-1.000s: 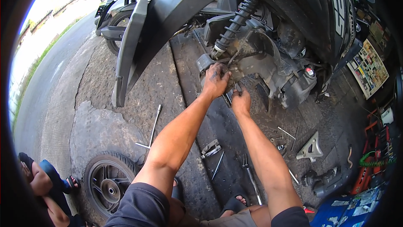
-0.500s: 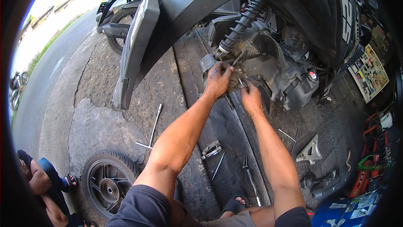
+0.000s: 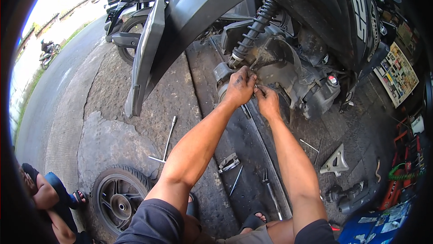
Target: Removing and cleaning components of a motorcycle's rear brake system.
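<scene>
My left hand (image 3: 240, 88) has curled fingers at the rear axle housing (image 3: 222, 73) of a dark scooter, just below its black coil-spring shock (image 3: 255, 29); what it grips is hidden. Just to its right and slightly lower, my right hand (image 3: 266, 98) pinches a small metal part at its fingertips, close against the left hand. A dirty metal bracket (image 3: 284, 68) arches beside both hands. Below them on the dark ground lie a metal caliper-like part (image 3: 229, 163), a thin rod (image 3: 236, 181) and a long tool (image 3: 273, 194).
A wheel (image 3: 122, 203) and T-wrench (image 3: 169, 140) lie left, beside a seated person (image 3: 52, 190). A rider (image 3: 48, 52) is on the road beyond another scooter (image 3: 128, 36). Right are a triangular bracket (image 3: 336, 160), parts board (image 3: 397, 75), loose black parts (image 3: 349, 199) and red tools (image 3: 399, 154).
My right hand has moved up toward my left hand, and both now nearly meet below the shock. A rider on a two-wheeler has moved further into view on the road.
</scene>
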